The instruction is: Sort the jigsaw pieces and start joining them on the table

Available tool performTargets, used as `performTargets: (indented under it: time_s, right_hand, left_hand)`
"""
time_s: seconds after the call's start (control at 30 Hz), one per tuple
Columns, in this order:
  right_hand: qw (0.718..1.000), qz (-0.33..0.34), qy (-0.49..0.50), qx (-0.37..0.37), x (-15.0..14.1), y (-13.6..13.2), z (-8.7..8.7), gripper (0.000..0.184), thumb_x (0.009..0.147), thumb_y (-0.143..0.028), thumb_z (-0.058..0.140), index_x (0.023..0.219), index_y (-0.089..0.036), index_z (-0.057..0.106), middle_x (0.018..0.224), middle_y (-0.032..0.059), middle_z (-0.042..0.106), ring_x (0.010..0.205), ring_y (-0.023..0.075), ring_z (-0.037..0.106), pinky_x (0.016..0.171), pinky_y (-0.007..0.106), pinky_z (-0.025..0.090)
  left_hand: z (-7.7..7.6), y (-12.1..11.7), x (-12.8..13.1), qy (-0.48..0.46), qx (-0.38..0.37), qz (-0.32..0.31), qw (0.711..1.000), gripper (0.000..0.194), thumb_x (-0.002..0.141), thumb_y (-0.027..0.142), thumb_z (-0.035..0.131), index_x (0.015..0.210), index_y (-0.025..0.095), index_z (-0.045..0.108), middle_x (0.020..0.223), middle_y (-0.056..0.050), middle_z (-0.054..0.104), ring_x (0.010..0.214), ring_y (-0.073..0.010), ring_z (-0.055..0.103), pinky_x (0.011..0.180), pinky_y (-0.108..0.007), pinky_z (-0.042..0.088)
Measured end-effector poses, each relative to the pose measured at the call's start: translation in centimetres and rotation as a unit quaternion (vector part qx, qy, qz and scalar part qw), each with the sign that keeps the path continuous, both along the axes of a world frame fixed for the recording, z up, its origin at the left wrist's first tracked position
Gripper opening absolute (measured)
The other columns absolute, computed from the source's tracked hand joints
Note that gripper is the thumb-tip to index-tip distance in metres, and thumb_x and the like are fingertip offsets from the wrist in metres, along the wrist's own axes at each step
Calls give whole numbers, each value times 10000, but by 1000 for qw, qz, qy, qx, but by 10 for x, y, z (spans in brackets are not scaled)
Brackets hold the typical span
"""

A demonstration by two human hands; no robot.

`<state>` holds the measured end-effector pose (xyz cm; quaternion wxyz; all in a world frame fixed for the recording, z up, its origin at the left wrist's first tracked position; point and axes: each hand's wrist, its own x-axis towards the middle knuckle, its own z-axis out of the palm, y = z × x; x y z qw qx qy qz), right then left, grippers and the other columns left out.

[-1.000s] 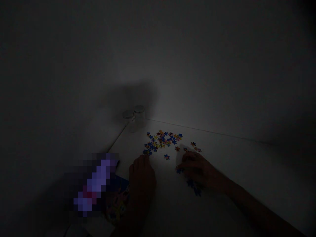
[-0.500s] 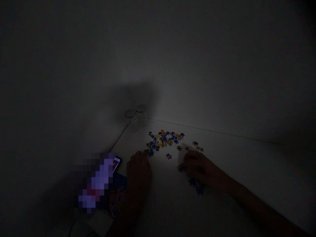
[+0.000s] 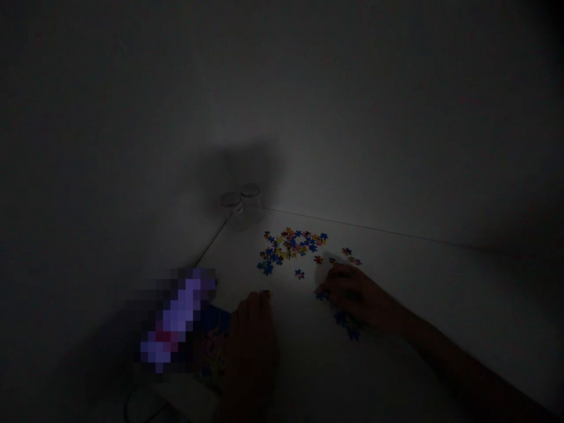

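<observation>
At eight o'clock glows a pixelated violet oblong [image 3: 178, 317], its long axis running seven to one; beside it lies a blue, colourfully printed flat item [image 3: 215, 341]. Two clear, lidded jars [image 3: 251, 204] stand at nine; the left one's dark mark is too small to read. The left hand [image 3: 253, 329], between six and seven, points to twelve, fingers curled, any hold hidden. Multicoloured jigsaw pieces [image 3: 291, 245] spread on the white worktop [image 3: 291, 317] near six, roughly eight to two. The right hand [image 3: 348, 291], half closed towards nine, seemingly touches a blue piece [image 3: 322, 295]; grip unclear.
</observation>
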<state>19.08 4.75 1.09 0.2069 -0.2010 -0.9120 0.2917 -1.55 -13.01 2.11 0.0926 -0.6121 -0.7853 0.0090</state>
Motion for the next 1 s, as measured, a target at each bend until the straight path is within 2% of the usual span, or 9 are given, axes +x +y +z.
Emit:
performTargets:
  time_s: [0.1, 0.23, 0.37, 0.5, 0.57, 0.63, 0.77, 0.9, 1.0]
  right_hand:
    - [1000, -3, 14, 3, -1, 0, -2, 271, 926, -387, 532, 1090, -243, 693, 1081, 105, 629, 1052, 255, 585, 923, 439, 476]
    - [1000, -11, 8, 12, -2, -2, -1, 259, 913, -345, 551, 1101, -228, 685, 1077, 107, 633, 1047, 251, 580, 945, 449, 451]
    - [999, -1, -14, 35, -1, -4, 1, 310, 873, -326, 609, 1169, -256, 669, 1135, 107, 608, 1092, 265, 556, 957, 476, 425]
    - [998, 10, -54, 42, -1, -11, 5, 388, 857, -351, 646, 1243, -315, 631, 1279, 103, 550, 1227, 296, 470, 1033, 522, 347]
    - [997, 19, -72, 37, -2, -15, 6, 439, 853, -376, 654, 1286, -344, 596, 1379, 94, 494, 1293, 317, 405, 1053, 541, 320]
    - [995, 36, -90, 31, -4, -18, 7, 466, 851, -395, 656, 1308, -380, 569, 1436, 71, 456, 1322, 331, 368, 1052, 559, 317]
    - [994, 48, -99, 8, -7, -18, 9, 407, 851, -401, 656, 1255, -412, 607, 1439, 43, 462, 1327, 332, 369, 1049, 583, 321]
    - [996, 40, -75, -15, -7, -16, 10, 312, 856, -395, 651, 1167, -390, 673, 1403, 48, 500, 1312, 328, 402, 1049, 587, 332]
    - [997, 40, -60, -14, -7, -15, 9, 306, 856, -387, 655, 1161, -380, 679, 1382, 49, 521, 1300, 318, 424, 1056, 579, 335]
  left_hand:
    - [-11, -3, 18, -29, 21, -69, 997, 543, 826, 7, 399, 1339, 164, 484, 1213, -119, 580, 1055, -262, 558, 872, -395, 492]
    - [-21, 4, 32, -61, 44, -88, 993, 544, 854, 37, 403, 1373, 195, 449, 1215, -129, 561, 1093, -263, 539, 907, -410, 471]
    - [-20, 5, 32, -82, 51, -97, 991, 544, 881, 78, 387, 1399, 241, 424, 1238, -127, 551, 1123, -264, 525, 921, -419, 461]
    - [-10, 8, 16, -122, 28, -109, 986, 531, 905, 122, 375, 1417, 262, 404, 1218, -109, 578, 1086, -236, 553, 901, -399, 477]
    - [-3, 14, 0, -131, 20, -91, 987, 490, 920, 137, 351, 1388, 247, 444, 1208, -108, 594, 1059, -230, 569, 869, -388, 491]
    - [2, 22, -17, -107, 27, -45, 993, 452, 927, 141, 331, 1340, 212, 498, 1245, -124, 589, 1102, -259, 558, 879, -424, 489]
    - [1, 31, -43, -66, 32, -7, 997, 457, 927, 139, 337, 1365, 153, 466, 1378, -144, 519, 1222, -285, 502, 947, -461, 458]
    - [-3, 34, -44, -61, 50, 9, 997, 438, 932, 136, 336, 1342, 139, 489, 1351, -146, 544, 1218, -270, 510, 981, -446, 438]
    - [-2, 39, -36, -62, 69, 30, 995, 451, 948, 186, 345, 1387, 152, 443, 1364, -171, 520, 1206, -288, 519, 945, -449, 458]
